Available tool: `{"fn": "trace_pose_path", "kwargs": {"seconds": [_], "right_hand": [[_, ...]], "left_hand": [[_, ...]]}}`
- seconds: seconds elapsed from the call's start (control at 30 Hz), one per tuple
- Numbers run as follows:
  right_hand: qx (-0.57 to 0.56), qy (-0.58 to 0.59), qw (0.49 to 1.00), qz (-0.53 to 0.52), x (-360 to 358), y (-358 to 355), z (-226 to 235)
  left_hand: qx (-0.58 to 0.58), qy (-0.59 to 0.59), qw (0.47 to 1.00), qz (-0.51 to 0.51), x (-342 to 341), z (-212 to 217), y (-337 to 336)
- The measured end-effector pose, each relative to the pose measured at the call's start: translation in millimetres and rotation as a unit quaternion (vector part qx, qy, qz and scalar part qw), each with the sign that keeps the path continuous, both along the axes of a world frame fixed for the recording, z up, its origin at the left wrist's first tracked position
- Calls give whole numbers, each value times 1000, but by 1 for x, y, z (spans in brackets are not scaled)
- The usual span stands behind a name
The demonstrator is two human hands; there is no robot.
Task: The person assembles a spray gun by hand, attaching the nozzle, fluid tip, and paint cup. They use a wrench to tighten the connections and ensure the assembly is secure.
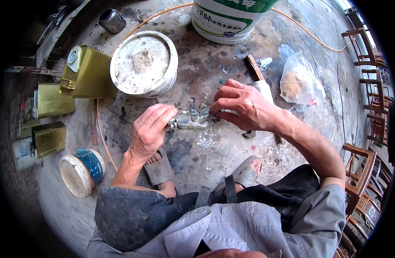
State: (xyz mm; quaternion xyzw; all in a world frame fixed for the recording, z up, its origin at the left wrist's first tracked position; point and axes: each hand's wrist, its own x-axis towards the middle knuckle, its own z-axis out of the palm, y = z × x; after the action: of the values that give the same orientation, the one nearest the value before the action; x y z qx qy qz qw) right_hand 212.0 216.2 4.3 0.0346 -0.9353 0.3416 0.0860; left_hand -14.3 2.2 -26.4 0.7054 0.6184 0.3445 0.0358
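A worn grey metal spray gun is held between my two hands, above the stained floor. My left hand is closed, with thumb and fingers pinching the gun's left end. My right hand curls over its right end; its fingertips are pressed together there and partly hide that end. Just beyond my right hand is a white container, mostly covered by the hand, with a wooden handle leaning over it. Small metal parts lie near my right wrist, too little seen to name.
A lidded white bucket stands ahead on the left, beside yellow-green metal cans. Beyond is a large white-and-green paint bucket. A clear plastic bag lies to the right. An orange hose crosses the floor; wooden chairs line the right.
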Motion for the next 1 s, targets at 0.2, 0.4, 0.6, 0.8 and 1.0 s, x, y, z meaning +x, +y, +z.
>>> {"fn": "trace_pose_path", "kwargs": {"seconds": [0.2, 0.4, 0.6, 0.8, 1.0], "right_hand": [[48, 9, 999, 5, -4, -7, 0], [41, 14, 999, -14, -3, -9, -8], [43, -26, 998, -26, -3, -11, -11], [-140, -40, 981, -128, 2, -7, -20], [-137, -86, 971, -177, 5, 10, -18]], "left_hand": [[-11, -6, 1000, -6, 0, -3, -3], [-4, 3, 1000, -2, 1, -1, -3], [-6, 12, 1000, -5, 2, -4, -4], [-6, 13, 1000, 3, 4, -3, -2], [-2, 18, 1000, 9, 3, -3, -4]]}}
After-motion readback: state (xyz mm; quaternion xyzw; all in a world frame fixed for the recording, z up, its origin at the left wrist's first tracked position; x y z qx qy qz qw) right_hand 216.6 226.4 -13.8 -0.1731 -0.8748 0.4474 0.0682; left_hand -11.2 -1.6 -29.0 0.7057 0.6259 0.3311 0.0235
